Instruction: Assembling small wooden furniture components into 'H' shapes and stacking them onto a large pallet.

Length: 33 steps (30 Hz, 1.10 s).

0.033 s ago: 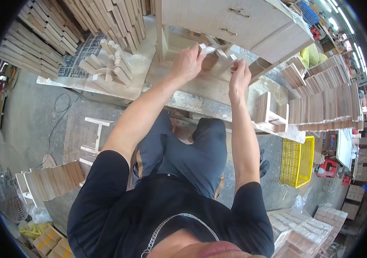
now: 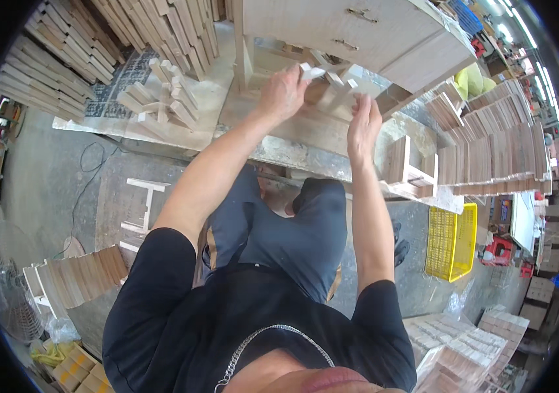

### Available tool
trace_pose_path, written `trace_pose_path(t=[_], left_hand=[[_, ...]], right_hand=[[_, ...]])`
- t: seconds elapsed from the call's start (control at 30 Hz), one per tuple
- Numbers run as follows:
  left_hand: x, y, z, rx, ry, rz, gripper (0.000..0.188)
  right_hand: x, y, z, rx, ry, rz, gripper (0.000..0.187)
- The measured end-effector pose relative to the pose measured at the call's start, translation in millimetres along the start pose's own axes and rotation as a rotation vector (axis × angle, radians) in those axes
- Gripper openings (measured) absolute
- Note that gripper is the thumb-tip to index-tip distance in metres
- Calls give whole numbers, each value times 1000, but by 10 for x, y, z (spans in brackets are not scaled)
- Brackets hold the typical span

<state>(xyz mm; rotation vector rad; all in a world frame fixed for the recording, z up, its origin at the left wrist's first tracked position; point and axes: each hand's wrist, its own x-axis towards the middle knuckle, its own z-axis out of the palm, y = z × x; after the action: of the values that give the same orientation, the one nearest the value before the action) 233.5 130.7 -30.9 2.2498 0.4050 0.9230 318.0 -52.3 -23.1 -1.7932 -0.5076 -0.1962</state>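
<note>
Mid-job: left hand grip closed on a small wood block, right hand grip pinching another block on desk, w/ a pile of loose wood pieces untouched nearby

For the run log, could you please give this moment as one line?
left hand: on wood piece | right hand: on wood slat | bench: under both

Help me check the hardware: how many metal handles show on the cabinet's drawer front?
2: both on the pale wooden cabinet, one metal handle near the top edge, another just below it. Others may be hidden.
</note>
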Motion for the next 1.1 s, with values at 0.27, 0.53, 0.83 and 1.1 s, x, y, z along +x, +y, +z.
trace_pose_path(t=[0.27, 0.53, 0.83, 1.1], left_hand=[[80, -54, -76, 111, -117, -50, 30], [136, -159, -57, 61, -87, -36, 28], [-8, 28, -211, -10, -64, -76, 31], [-857, 130, -955, -217, -265, -48, 23]], right_hand=[[-1482, 51, -1305, -276, -110, 32, 25], [-1777, 288, -2064, -302, -64, 111, 22], [-1751, -26, -1926, -147, -198, 51, 23], [-1244, -296, -1554, -482, -346, -500, 45]])
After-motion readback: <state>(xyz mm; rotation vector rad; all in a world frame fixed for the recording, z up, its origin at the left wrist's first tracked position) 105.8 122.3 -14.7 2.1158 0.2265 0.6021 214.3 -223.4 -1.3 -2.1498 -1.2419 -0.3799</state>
